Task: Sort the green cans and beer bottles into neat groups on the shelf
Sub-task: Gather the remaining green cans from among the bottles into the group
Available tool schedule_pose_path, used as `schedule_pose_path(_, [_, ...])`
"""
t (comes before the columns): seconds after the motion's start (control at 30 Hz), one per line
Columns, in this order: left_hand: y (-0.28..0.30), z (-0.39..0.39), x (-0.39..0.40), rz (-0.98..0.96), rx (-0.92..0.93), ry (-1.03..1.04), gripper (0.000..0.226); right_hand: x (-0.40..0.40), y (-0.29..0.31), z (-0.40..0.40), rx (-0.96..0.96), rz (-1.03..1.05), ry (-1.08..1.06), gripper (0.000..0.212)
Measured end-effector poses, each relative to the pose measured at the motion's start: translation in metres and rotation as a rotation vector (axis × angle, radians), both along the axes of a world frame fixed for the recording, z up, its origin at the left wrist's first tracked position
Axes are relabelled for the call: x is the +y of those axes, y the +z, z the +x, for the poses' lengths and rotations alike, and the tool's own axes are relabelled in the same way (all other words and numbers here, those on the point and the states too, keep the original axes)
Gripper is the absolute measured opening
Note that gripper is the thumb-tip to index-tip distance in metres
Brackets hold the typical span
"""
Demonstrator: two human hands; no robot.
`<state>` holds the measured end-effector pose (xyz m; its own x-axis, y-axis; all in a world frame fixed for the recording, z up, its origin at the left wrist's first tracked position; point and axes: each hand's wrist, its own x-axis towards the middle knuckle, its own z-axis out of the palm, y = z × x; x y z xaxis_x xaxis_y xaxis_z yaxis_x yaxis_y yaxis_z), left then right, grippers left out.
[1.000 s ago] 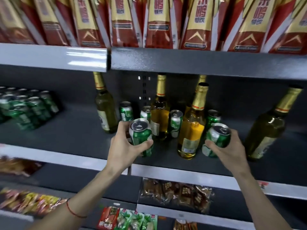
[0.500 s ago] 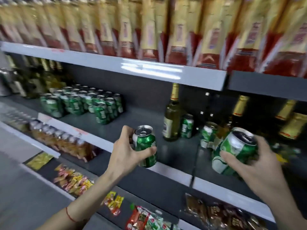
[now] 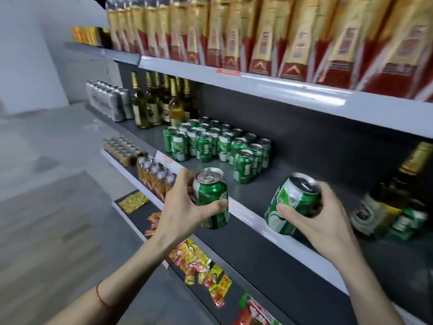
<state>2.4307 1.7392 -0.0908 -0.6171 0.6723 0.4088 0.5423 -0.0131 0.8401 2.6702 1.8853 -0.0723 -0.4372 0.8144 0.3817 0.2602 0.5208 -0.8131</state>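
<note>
Now no label writing is legible. Left hand [image 3: 181,207] grips an upright green can [image 3: 210,198] before the shelf [image 3: 255,219] edge; right hand [image 3: 328,221] grips a tilted can [image 3: 290,205]. Beyond them, the can group [image 3: 218,144] and bottle group [image 3: 159,102], previously distant, appear nearer.

Dark shelf [image 3: 293,184] bears clustered green cans [image 3: 210,143] and grouped beer bottles [image 3: 161,106]
</note>
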Motion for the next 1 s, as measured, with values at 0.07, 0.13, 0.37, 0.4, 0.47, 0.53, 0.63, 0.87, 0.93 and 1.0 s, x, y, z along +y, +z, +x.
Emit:
schedule_pose_path(0.07, [-0.002, -0.021, 0.003, -0.006, -0.006, 0.030, 0.066, 0.008, -0.002, -0.032, -0.018, -0.011, 0.039, 0.050])
schedule_pose_path(0.13, [-0.003, -0.041, 0.009, -0.008, -0.006, 0.056, 0.064, 0.019, -0.005, -0.061, -0.023, -0.023, 0.078, 0.051])
schedule_pose_path(0.37, [0.000, -0.116, 0.052, -0.038, 0.021, 0.131, 0.065, 0.069, -0.021, -0.157, -0.049, -0.031, 0.163, 0.048])
schedule_pose_path(0.4, [0.004, -0.126, 0.059, -0.041, 0.029, 0.136, 0.065, 0.078, -0.023, -0.169, -0.052, -0.035, 0.171, 0.047])
schedule_pose_path(0.47, [0.009, -0.144, 0.072, -0.034, 0.036, 0.157, 0.065, 0.093, -0.028, -0.194, -0.052, -0.042, 0.185, 0.051])
schedule_pose_path(0.53, [0.010, -0.161, 0.084, -0.020, 0.034, 0.179, 0.064, 0.108, -0.034, -0.219, -0.062, -0.044, 0.201, 0.057])
schedule_pose_path(0.63, [0.011, -0.183, 0.100, -0.020, 0.038, 0.186, 0.066, 0.127, -0.046, -0.253, -0.092, -0.072, 0.216, 0.062])
schedule_pose_path(0.87, [0.014, -0.234, 0.131, -0.026, 0.064, 0.149, 0.066, 0.150, -0.075, -0.328, -0.178, -0.085, 0.160, 0.065])
schedule_pose_path(0.93, [0.015, -0.249, 0.138, -0.024, 0.078, 0.139, 0.067, 0.151, -0.084, -0.347, -0.210, -0.094, 0.141, 0.071])
schedule_pose_path(1.0, [0.018, -0.265, 0.143, -0.010, 0.083, 0.128, 0.070, 0.149, -0.089, -0.363, -0.257, -0.121, 0.113, 0.082])
